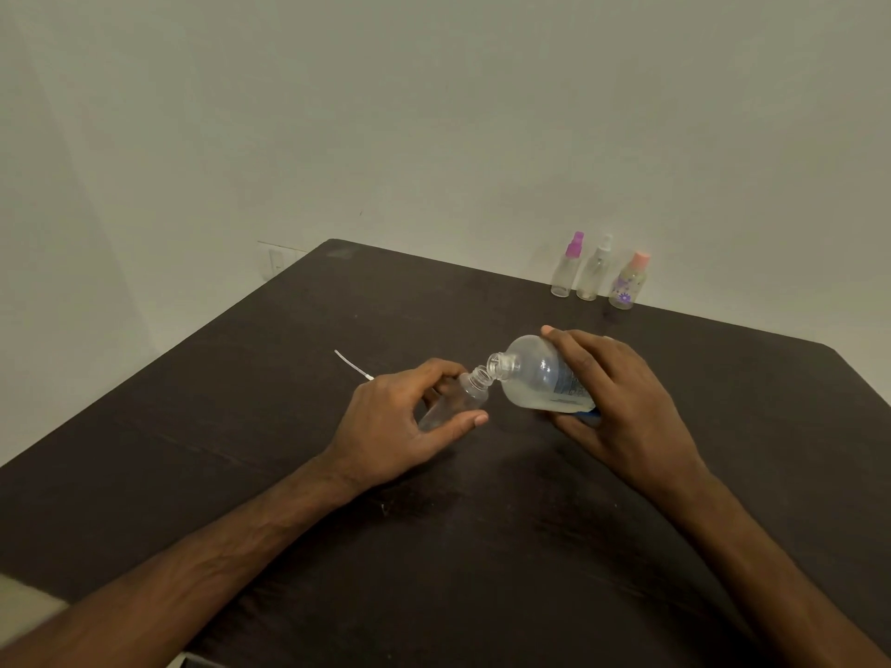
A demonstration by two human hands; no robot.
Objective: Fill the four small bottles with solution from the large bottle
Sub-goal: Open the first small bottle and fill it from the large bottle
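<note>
Roughly at the middle of the dark table point(270, 474), the large bottle point(537, 376) is tipped on its side with its open mouth pointing left, just above the open neck of a small clear bottle point(465, 395). Cloudy liquid point(554, 403) pools along the large bottle's lower side. The right hand point(614, 402) grips its body, fingers curled close together over the top and thumb underneath. The left hand point(398, 421) holds the small bottle leaning towards the large one, fingers curled behind it and the thumb pressed on its near side. A thin white tube point(349, 363) lies on the table beyond the left hand. Well apart, at the table's far edge by the wall point(434, 113), three capped small bottles stand upright in a row: purple-capped point(565, 272), white-capped point(593, 274) and pink-capped point(628, 284).
</note>
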